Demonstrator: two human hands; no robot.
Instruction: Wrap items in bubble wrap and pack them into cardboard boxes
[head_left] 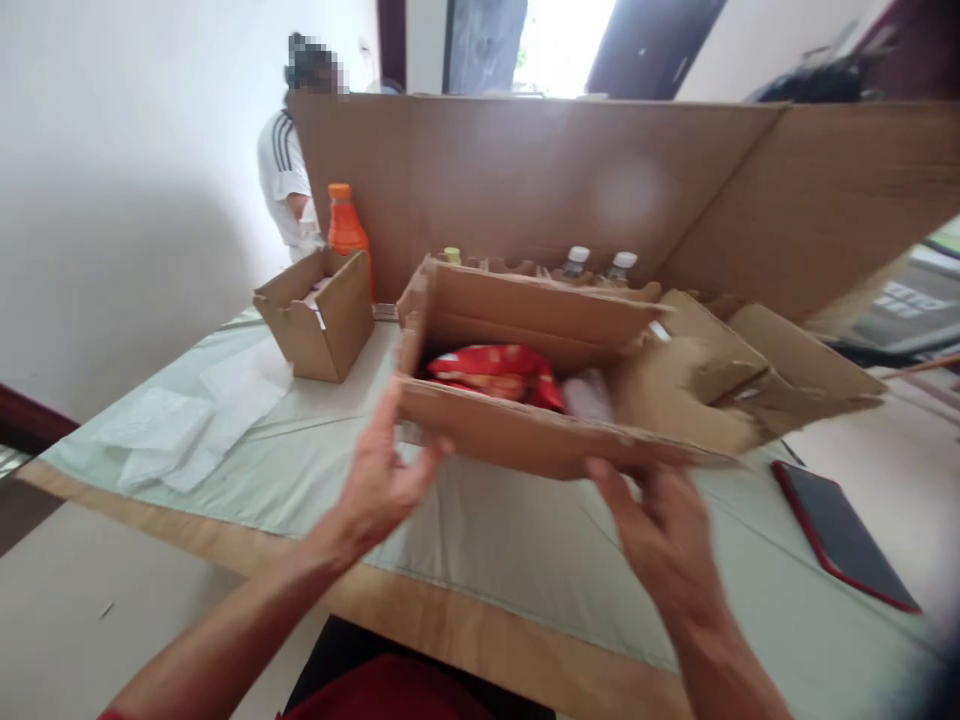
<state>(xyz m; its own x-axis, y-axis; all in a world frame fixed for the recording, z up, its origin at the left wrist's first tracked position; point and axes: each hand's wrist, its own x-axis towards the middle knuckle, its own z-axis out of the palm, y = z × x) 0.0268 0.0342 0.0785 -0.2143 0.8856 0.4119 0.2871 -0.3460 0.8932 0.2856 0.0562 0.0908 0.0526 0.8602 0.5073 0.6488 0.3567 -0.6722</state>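
An open cardboard box is tilted towards me above the cloth-covered table. Inside it lie a red packet and a pale, translucent item. My left hand grips the box at its near left corner, thumb on the front wall. My right hand holds the lower front edge farther right, its fingers partly hidden under the box and blurred.
A smaller cardboard box and an orange bottle stand at the left. Clear plastic bags lie near the left edge. A phone lies right. Behind rises a cardboard panel; a person is beyond it.
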